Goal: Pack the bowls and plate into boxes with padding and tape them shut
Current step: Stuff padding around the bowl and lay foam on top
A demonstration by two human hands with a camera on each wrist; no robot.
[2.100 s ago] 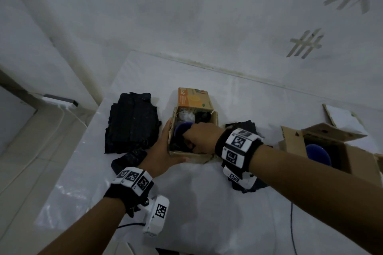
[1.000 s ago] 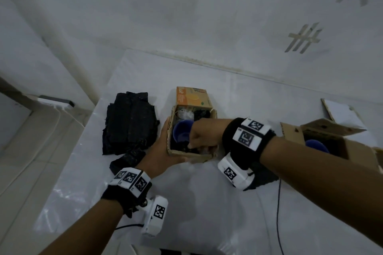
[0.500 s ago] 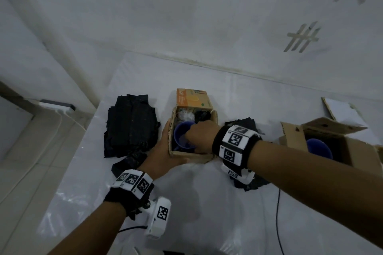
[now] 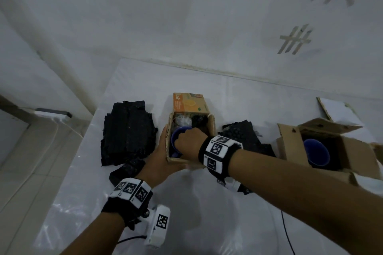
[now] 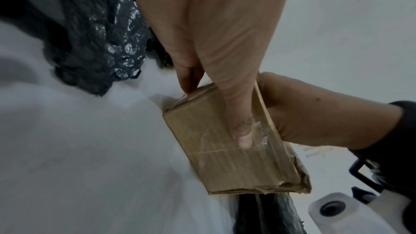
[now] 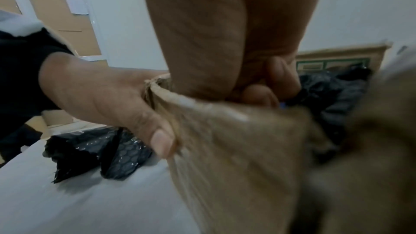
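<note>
A small cardboard box (image 4: pixel 211 128) with an orange lid flap stands open at the table's middle. A blue bowl (image 4: pixel 176 135) lies inside on black bubble wrap. My right hand (image 4: pixel 189 143) reaches into the box with its fingers (image 6: pixel 276 77) curled at the bowl's right rim; the exact hold is hidden. My left hand (image 4: pixel 163 157) wraps the near left corner, its thumb (image 5: pixel 239 127) across the front wall (image 5: pixel 209 157) and its fingers along the left side. In the right wrist view that thumb (image 6: pixel 159 140) presses the box corner (image 6: pixel 236 149).
A larger open box (image 4: pixel 352 151) at the right holds another blue bowl (image 4: pixel 316 152). A stack of black bubble wrap (image 4: pixel 128 132) lies left of the small box, more pieces (image 4: pixel 244 136) to its right. A white flat board (image 4: pixel 337 112) lies behind. The table's left edge drops to the floor.
My right hand has shifted inside the small box from its near right side onto the bowl's rim, and the bowl shows more. The left hand has stayed on the box's corner.
</note>
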